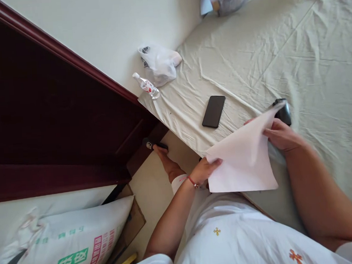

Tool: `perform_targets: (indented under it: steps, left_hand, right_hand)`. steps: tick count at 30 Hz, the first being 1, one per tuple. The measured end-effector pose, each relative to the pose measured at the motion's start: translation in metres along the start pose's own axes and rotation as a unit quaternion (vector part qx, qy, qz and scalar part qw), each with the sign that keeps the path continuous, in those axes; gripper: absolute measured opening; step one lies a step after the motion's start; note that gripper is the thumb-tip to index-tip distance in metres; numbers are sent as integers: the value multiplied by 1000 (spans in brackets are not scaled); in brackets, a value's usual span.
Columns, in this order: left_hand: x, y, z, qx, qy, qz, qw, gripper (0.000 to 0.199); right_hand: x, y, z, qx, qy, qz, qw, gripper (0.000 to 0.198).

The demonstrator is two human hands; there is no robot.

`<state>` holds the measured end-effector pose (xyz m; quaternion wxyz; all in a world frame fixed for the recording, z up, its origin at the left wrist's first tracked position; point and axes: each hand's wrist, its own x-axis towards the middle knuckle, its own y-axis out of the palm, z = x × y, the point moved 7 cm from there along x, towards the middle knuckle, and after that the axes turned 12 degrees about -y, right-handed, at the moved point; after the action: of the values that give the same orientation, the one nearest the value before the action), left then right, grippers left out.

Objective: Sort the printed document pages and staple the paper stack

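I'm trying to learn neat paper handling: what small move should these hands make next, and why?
I'd probably ease the right hand slightly away from the left hand to straighten the paper: both hands hold it, yet it looks curved between them, with its far corner sticking out past the right hand.
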<state>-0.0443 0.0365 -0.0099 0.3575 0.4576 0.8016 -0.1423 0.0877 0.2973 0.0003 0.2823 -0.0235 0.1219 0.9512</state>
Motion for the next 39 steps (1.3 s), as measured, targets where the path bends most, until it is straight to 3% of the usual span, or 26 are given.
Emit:
perform_targets:
  steps: [2, 5, 8, 11, 15, 18, 24, 28, 33, 39]
  left_hand:
    - [-1, 10, 9, 17, 20, 1, 1000, 68]
    - [-6, 7, 8, 21, 39, -14, 999, 61]
    - [-13, -6, -16, -62, 103, -52, 991, 55]
    - [-14, -4, -39, -170, 157, -53, 971, 55]
    - [-4, 8, -39, -257, 115, -91, 955, 63]
    - [2, 14, -31, -292, 84, -94, 948, 66]
    - [5, 15, -23, -224, 89, -57, 969, 66]
    - [1, 10, -37, -171, 121, -31, 977, 63]
    - [-6, -2, -74, -214, 176, -14, 961, 97]
    - [6, -11, -78, -199, 208, -38, 957, 45]
  right_hand:
    - [0, 1, -5, -13, 6, -4, 1000, 47]
    - [-3, 5, -12, -21, 41, 1, 999, 45]
    - [-6, 7, -12, -22, 59, 12, 998, 46]
    - [-7, 12, -10, -32, 66, 40, 996, 47]
    - [-9, 21, -11, -36, 89, 93, 991, 52]
    - [-9, 19, -12, -20, 94, 78, 992, 56]
    - [-6, 18, -9, -17, 61, 66, 996, 47]
    - [-6, 18, -11, -13, 71, 69, 995, 43]
    - [-4, 17, -16, -38, 81, 90, 992, 43]
    - [-5, 20, -18, -31, 107, 103, 988, 48]
